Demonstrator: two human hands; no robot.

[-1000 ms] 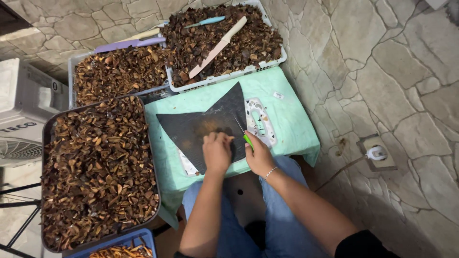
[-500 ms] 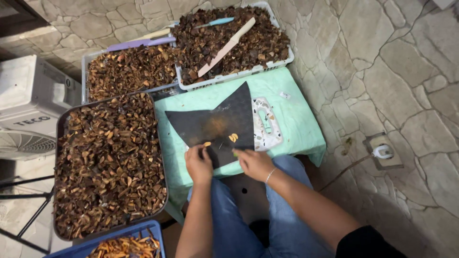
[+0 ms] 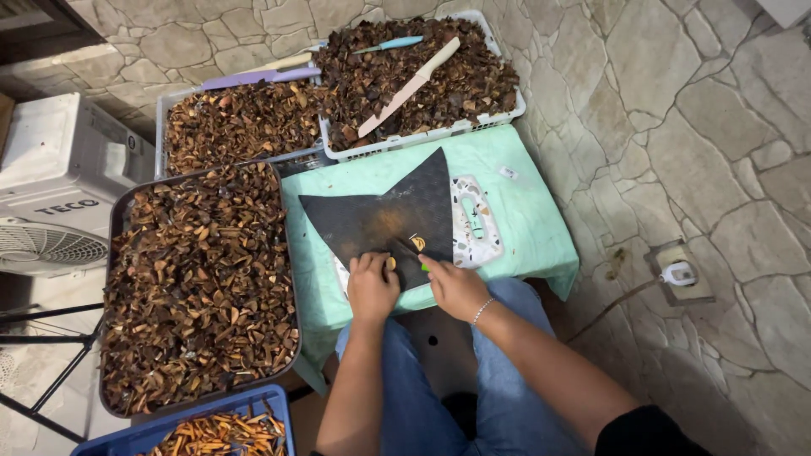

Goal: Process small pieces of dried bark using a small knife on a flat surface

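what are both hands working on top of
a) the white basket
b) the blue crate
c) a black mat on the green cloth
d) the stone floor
c: the left hand and right hand rest on the black mat, which lies over the green cloth.

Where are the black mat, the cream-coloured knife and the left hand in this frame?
black mat (image 3: 384,215), head view, on its bare upper middle.
cream-coloured knife (image 3: 411,85), head view, mid-blade, lying on the white basket's husks.
left hand (image 3: 372,287), head view, on its back.
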